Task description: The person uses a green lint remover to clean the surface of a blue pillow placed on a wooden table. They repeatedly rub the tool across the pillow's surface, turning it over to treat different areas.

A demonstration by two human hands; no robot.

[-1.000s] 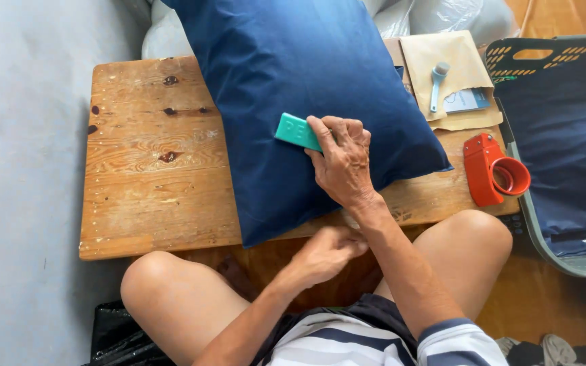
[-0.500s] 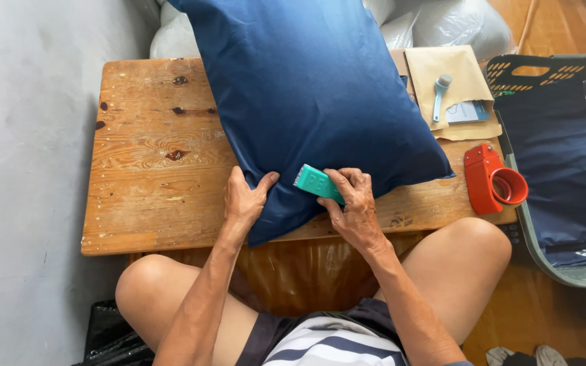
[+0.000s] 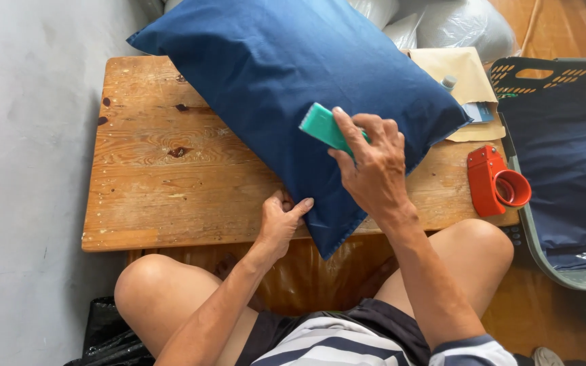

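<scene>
**Green block pressed on blue pillow**

The right hand (image 3: 373, 166) has its fingers closed around a green block (image 3: 325, 127), held against the dark blue pillow (image 3: 293, 81) at frame centre. The left hand (image 3: 281, 220) pinches the pillow's lower edge. The pillow lies slantwise across a wooden table (image 3: 164, 183); a red tape dispenser (image 3: 493, 179) sits at the right.

Person wears a short-sleeved shirt (image 3: 347, 349) with broad white and navy stripes. Dark shorts (image 3: 374, 313), hem above the knees. Forearms, both hands and legs bare. No watch or rings seen.
</scene>
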